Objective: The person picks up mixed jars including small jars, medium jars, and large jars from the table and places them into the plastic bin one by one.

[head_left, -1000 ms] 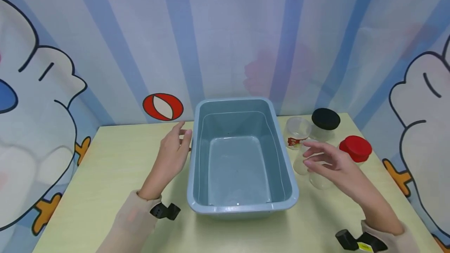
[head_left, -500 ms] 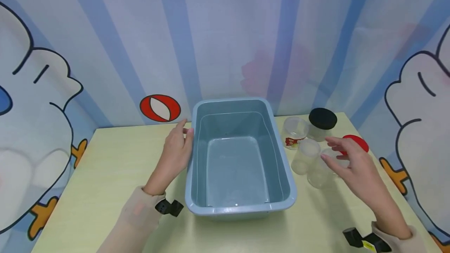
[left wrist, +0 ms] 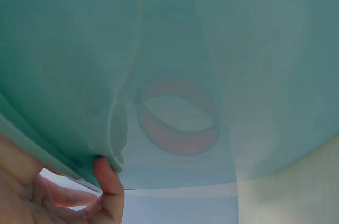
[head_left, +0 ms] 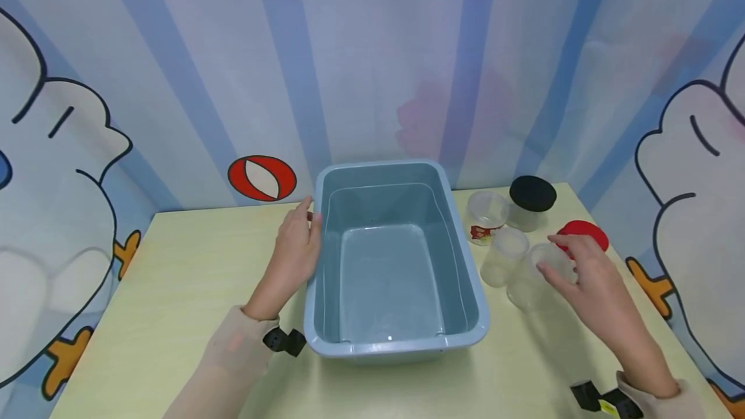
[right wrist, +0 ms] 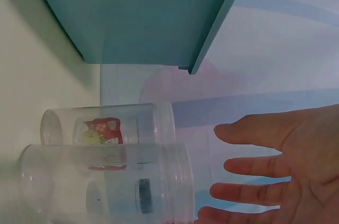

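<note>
A blue plastic basin (head_left: 396, 343) stands in the middle of the table. My left hand (head_left: 293, 247) is at its left rim, thumb against the edge; in the left wrist view a bent finger (left wrist: 111, 189) reaches under the rim and touches the outer wall. My right hand (head_left: 602, 290) hovers just right of the nearest clear jar (head_left: 532, 280), thumb and fingers spread apart. In the right wrist view its fingers (right wrist: 254, 167) are beside the jars' tops, with a gap between. Another clear jar (head_left: 503, 260) stands against the nearest one.
Behind are a clear jar with a red label (head_left: 485, 218) and a black-lidded jar (head_left: 532, 196). A red lid (head_left: 584, 233) shows past my right hand, what it tops mostly hidden. A striped cartoon backdrop (head_left: 372, 83) rises at the table's (head_left: 204, 264) back edge.
My right hand has moved right, away from over the jars' tops, and its fingers have spread. My left hand has closed in on the basin's rim. The view has shifted slightly.
</note>
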Motion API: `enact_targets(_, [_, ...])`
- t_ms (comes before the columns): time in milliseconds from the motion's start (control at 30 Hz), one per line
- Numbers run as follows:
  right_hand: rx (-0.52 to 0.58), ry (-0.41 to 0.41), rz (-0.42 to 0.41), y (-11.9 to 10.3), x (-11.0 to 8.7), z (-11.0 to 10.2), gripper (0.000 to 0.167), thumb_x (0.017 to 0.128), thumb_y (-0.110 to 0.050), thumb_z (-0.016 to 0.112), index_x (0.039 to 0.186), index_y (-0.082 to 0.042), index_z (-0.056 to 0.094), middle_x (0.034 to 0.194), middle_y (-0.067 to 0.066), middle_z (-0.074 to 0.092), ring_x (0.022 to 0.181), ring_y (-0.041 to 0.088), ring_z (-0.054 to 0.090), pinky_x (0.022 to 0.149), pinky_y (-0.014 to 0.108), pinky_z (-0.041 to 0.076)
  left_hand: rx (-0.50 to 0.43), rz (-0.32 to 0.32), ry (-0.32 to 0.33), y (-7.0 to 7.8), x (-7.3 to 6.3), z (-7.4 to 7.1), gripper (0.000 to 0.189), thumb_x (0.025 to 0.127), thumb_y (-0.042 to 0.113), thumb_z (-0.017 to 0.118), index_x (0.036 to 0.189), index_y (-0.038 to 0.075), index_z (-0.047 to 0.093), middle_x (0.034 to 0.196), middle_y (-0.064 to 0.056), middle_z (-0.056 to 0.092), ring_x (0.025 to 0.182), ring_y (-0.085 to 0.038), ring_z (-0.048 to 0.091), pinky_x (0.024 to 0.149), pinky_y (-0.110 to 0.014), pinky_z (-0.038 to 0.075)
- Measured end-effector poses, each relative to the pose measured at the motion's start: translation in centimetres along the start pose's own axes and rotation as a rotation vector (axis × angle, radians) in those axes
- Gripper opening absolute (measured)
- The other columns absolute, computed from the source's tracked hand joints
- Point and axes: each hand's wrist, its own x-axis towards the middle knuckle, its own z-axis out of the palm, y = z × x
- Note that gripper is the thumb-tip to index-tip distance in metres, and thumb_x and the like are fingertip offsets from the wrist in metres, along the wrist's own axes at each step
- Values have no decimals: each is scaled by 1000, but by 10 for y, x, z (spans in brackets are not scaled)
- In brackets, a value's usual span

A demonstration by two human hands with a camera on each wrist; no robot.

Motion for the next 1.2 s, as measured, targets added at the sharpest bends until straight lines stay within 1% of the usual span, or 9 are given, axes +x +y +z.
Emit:
enact_targets(100, [-11,-3,14,1,-1,3,48,89,-13,74,129,8,55,124,29,52,99,41,52,73,55,51,5,0,-3,0,0,2,52,107,14,43,151,-9,30,117,-25,54,104,-36,54,83,-51,54])
enact_targets(333, [-41,13,50,1,-2,8,50,87,-12,76,127,9,55,121,29,51,100,43,49,75,61,49,10,-3,-12,1,1,4,52,107,13,42,151,-10,29,130,-29,50,115,-40,50,94,-58,47])
enact_targets(433, [-50,16,54,1,-1,10,50,86,-12,77,126,9,56,120,29,51,102,45,48,77,64,48,18,-5,-14,1,1,4,52,107,13,42,151,-10,29,132,-30,49,116,-40,50,95,-59,47])
enact_targets(633, [-74,21,33,1,3,13,53,84,-13,80,125,11,57,122,31,51,107,49,47,85,66,44,18,-14,-14,2,-1,4,52,107,14,42,152,-9,29,129,-29,49,112,-39,50,93,-57,49])
enact_targets(800, [-95,2,24,4,5,15,55,83,-12,81,125,13,56,123,33,51,110,52,46,89,67,41,13,-7,-12,1,-2,5,52,107,13,42,152,-9,28,127,-29,49,110,-38,51,90,-56,51])
enact_targets(1033, [-120,-43,28,6,8,18,57,84,-13,80,127,14,55,124,34,50,111,52,45,88,67,43,22,6,-10,2,-2,6,52,107,12,42,152,-10,28,124,-30,50,106,-37,51,87,-54,53])
enact_targets(1200, [-142,-58,31,7,10,19,59,83,-14,80,127,15,54,123,34,50,110,51,46,88,66,44,28,3,-16,3,-2,6,52,107,12,42,152,-10,27,121,-29,51,103,-36,51,85,-51,54])
